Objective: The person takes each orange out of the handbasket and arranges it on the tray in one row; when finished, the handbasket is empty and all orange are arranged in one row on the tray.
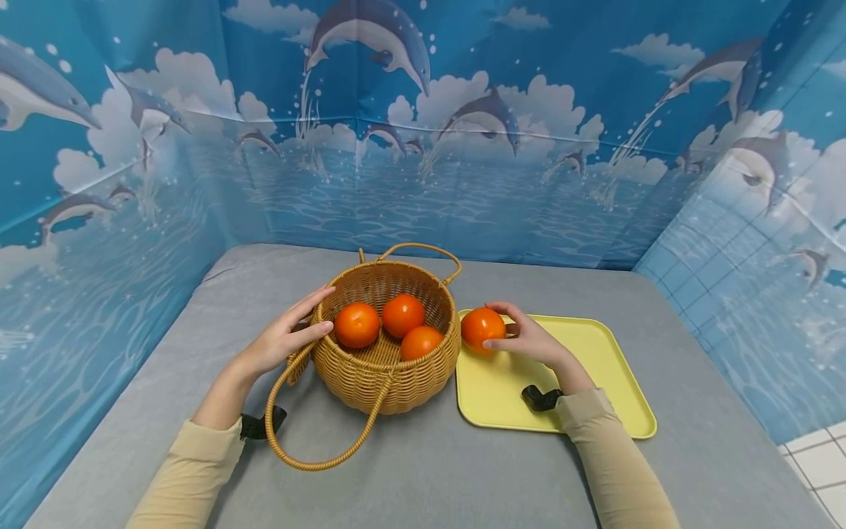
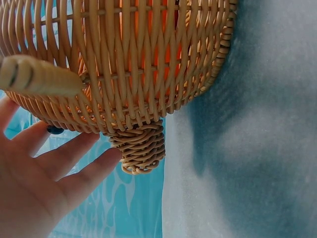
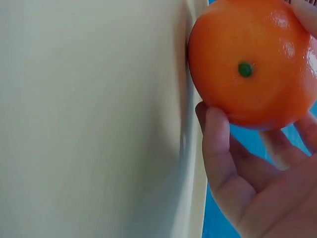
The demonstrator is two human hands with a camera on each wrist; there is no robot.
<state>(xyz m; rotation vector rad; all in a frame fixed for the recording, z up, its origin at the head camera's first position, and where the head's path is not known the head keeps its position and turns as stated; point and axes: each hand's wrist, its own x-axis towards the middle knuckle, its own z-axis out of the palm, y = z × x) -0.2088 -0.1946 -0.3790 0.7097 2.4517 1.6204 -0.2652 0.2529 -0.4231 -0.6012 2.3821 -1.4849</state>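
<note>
Fruit (image 1: 482, 330) between fingers (image 1: 505, 308) and thumb (image 1: 499, 344) of right hand (image 1: 532, 342), beside wicker basket (image 1: 352, 380)

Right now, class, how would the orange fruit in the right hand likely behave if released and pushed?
The held orange fruit would probably roll, being nearly round. Its glossy skin suggests it may be slippery. The raised rim of the yellow tray might stop a slow roll.

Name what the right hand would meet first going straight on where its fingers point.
With the orange fruit in its grip, the right hand would probably meet the wicker basket first; depth is unclear.
</note>
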